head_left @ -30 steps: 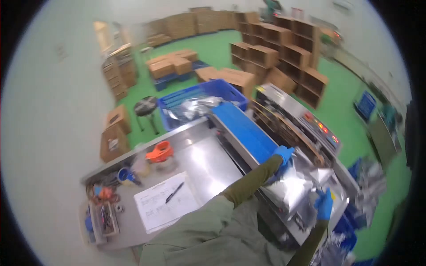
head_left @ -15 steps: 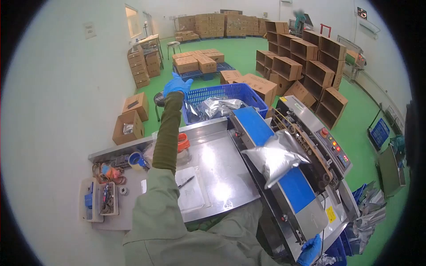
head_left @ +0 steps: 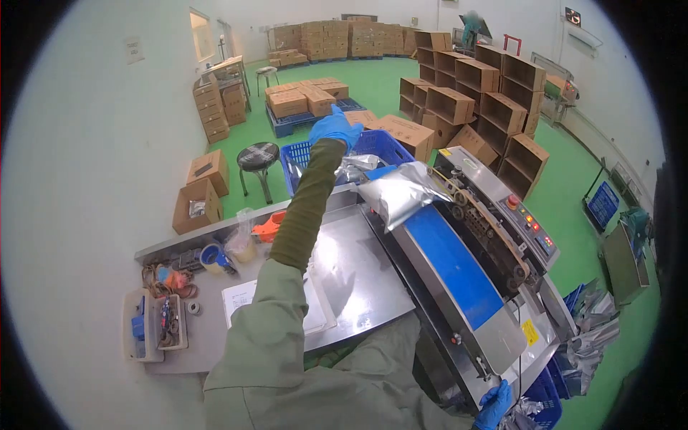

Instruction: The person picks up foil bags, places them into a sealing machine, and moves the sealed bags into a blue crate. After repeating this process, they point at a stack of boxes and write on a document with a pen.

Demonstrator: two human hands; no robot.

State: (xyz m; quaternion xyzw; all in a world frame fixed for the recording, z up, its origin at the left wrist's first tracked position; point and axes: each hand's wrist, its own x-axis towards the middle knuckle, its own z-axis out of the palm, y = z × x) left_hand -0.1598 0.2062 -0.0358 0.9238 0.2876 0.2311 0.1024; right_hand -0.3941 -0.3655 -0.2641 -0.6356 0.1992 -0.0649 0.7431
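The blue-gloved left hand (head_left: 335, 130) covers part of a perforated plastic crate (head_left: 393, 146); its thumb stands off the fingers, but the palm is hidden, so I can't tell its grip. The right hand (head_left: 494, 405) sits beside the steel plate (head_left: 494, 350), its hold equally unclear. A crinkled, glossy foil pouch (head_left: 401, 197) lies across the flat blue conveyor belt (head_left: 456, 269).

We see that the left hand (head_left: 335, 130) and the right hand (head_left: 494, 405) wear bright blue gloves (head_left: 331, 129). Behind the left glove comes a close-fitting dark olive sleeve (head_left: 308, 204). Above this we notice a looser, pale grey-green garment (head_left: 265, 344), creased, which ends around the elbow.
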